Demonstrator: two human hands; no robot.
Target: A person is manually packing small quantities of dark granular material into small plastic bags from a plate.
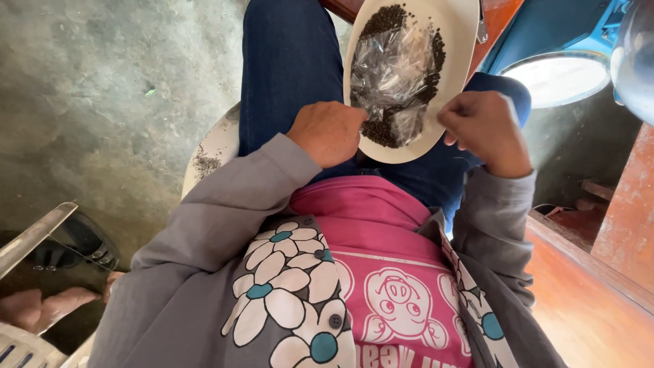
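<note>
A cream plate point(455, 27) rests on my lap over blue jeans. It holds small black peppercorn-like grains point(381, 19) and several clear little plastic bags point(390, 68) lying on top. My left hand point(328, 131) is at the plate's near left rim, fingers curled under, seemingly gripping a bag's edge. My right hand point(485, 128) sits at the near right rim, fingers pinched together; what it pinches is hidden.
I sit on a white plastic chair point(212, 148) above a grey concrete floor point(109, 82). A blue device with a bright round opening point(558, 75) is at the upper right. Reddish wooden boards point(586, 300) run along the right. Another person's foot in a sandal point(61, 300) shows at lower left.
</note>
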